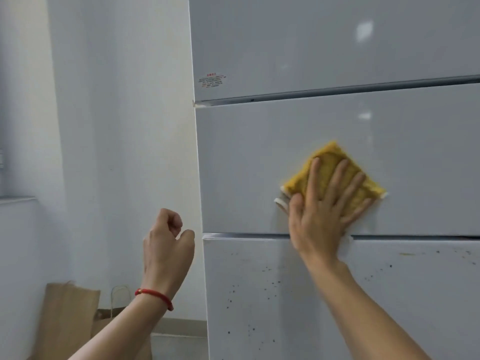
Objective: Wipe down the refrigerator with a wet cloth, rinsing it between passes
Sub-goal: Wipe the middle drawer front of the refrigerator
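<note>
Your left hand (168,237), a red string bracelet (155,297) at the wrist, hangs in the air just beside the refrigerator's (324,61) left edge, fingers curled into a loose fist around nothing and touching nothing. Your right hand (322,203) lies flat, fingers straight and spread, pressing a folded yellow cloth (324,167) against the middle drawer front (246,165), low on the panel and just above the seam (246,235) to the drawer below. A white edge of the cloth peeks out at your thumb; the blur on hand and cloth suggests a stroke under way.

As a judgement, the job looks partly done. The middle panel around the cloth shows no spots, and the upper door, bearing a small red-printed label (212,80) near its lower left corner, also reads clean, though glare makes that hard to confirm. The bottom drawer front (259,294) is plainly still to do: dark specks are scattered across it, with a yellowish smear near its top right. No sink or water is in view, so the rinse is out of frame. Paper bags (70,320) stand on the floor against the wall beyond.
</note>
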